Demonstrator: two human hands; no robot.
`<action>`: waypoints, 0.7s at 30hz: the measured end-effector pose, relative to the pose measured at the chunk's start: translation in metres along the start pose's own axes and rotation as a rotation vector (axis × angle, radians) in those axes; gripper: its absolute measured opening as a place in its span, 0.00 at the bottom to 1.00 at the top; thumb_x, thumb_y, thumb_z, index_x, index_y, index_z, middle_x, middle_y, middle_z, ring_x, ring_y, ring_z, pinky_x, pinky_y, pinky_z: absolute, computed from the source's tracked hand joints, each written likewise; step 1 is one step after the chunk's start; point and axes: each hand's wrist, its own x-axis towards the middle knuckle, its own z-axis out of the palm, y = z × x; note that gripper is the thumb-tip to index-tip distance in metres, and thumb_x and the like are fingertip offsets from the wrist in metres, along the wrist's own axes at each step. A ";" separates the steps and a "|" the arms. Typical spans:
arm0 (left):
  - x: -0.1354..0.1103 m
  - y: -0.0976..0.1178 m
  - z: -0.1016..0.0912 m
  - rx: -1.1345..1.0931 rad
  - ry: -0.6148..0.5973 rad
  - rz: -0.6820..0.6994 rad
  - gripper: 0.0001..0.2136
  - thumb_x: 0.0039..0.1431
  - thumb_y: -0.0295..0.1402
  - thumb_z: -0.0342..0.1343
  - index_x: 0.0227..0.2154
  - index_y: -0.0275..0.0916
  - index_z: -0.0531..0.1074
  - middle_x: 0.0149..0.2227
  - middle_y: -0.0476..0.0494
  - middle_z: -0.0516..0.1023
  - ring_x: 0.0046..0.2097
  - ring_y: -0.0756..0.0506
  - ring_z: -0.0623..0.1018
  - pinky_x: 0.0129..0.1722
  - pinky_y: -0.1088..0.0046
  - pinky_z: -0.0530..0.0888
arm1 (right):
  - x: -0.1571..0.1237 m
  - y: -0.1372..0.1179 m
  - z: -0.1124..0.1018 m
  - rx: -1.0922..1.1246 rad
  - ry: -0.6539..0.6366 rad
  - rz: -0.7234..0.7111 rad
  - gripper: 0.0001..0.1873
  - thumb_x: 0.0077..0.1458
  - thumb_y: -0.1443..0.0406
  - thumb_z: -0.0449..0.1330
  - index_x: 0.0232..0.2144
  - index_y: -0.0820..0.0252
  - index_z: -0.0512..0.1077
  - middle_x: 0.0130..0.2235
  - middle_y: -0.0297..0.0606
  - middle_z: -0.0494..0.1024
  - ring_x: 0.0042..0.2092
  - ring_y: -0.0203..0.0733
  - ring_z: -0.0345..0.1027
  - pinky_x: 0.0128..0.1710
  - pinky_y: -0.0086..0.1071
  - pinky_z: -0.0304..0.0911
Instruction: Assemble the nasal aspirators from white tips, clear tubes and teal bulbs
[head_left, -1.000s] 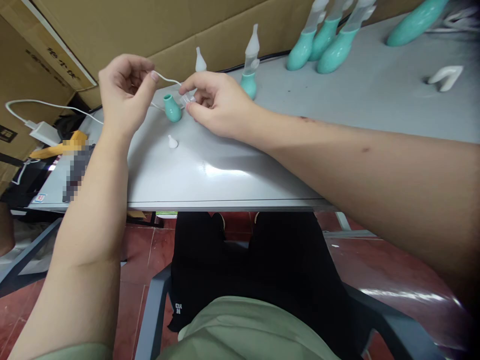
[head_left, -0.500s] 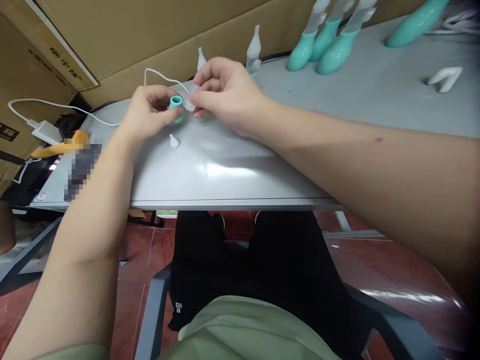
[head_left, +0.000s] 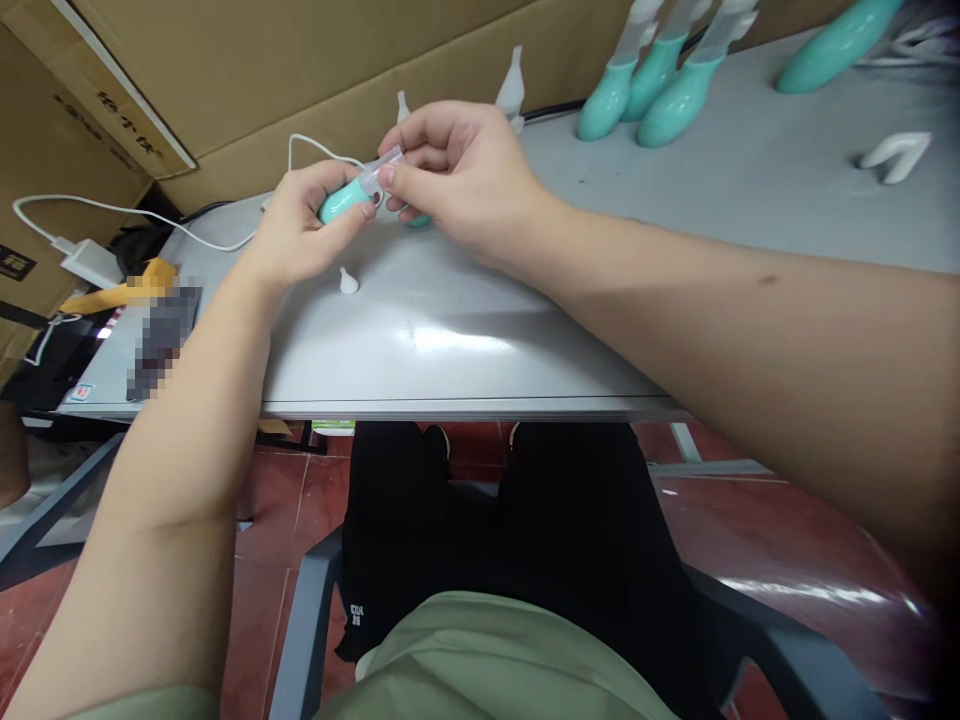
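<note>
My left hand (head_left: 304, 215) is closed around a teal squeeze bulb (head_left: 343, 202), whose mouth end points up and to the right. Between thumb and fingers, my right hand (head_left: 454, 180) pinches a clear plastic tube (head_left: 384, 168); its lower end meets the mouth of the bulb. How far the tube sits on the bulb I cannot tell. A small white nozzle tip (head_left: 348, 281) lies on the table below my hands. Behind my right hand stand two more pieces with pale tips, a smaller tip (head_left: 403, 106) and a larger tip (head_left: 511, 88), their lower parts partly hidden.
Several teal bulbs with clear tubes (head_left: 670, 105) stand at the back right, near a white bent piece (head_left: 896, 157). A white cable and adapter (head_left: 96, 264), a yellow object (head_left: 154, 280) and a blurred dark item (head_left: 163, 340) lie left. Cardboard (head_left: 315, 60) rises behind the grey table (head_left: 465, 375).
The bulb in my left hand has tilted from upright toward the right. The clear tube in my right hand has come against its mouth; before, they were apart.
</note>
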 end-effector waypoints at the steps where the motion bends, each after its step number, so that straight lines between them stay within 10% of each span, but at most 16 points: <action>1: -0.001 0.001 0.000 0.009 0.009 -0.002 0.23 0.54 0.63 0.86 0.38 0.57 0.84 0.27 0.54 0.78 0.49 0.33 0.84 0.59 0.50 0.82 | 0.000 -0.001 0.000 -0.023 0.003 0.008 0.25 0.84 0.87 0.64 0.38 0.58 0.78 0.31 0.26 0.80 0.33 0.31 0.73 0.33 0.23 0.71; 12: -0.003 -0.008 -0.008 0.175 -0.001 0.122 0.14 0.62 0.50 0.83 0.34 0.54 0.84 0.35 0.46 0.86 0.46 0.32 0.83 0.59 0.50 0.84 | 0.004 0.004 -0.010 -0.240 -0.105 -0.035 0.30 0.71 0.96 0.65 0.32 0.60 0.83 0.23 0.23 0.77 0.29 0.31 0.70 0.33 0.26 0.62; 21: -0.007 -0.002 -0.020 0.555 -0.145 0.278 0.24 0.80 0.68 0.66 0.48 0.52 0.82 0.50 0.37 0.91 0.54 0.28 0.85 0.63 0.35 0.88 | 0.004 0.007 -0.014 -0.342 -0.175 -0.081 0.27 0.72 0.95 0.66 0.37 0.63 0.87 0.24 0.25 0.77 0.30 0.34 0.70 0.34 0.29 0.63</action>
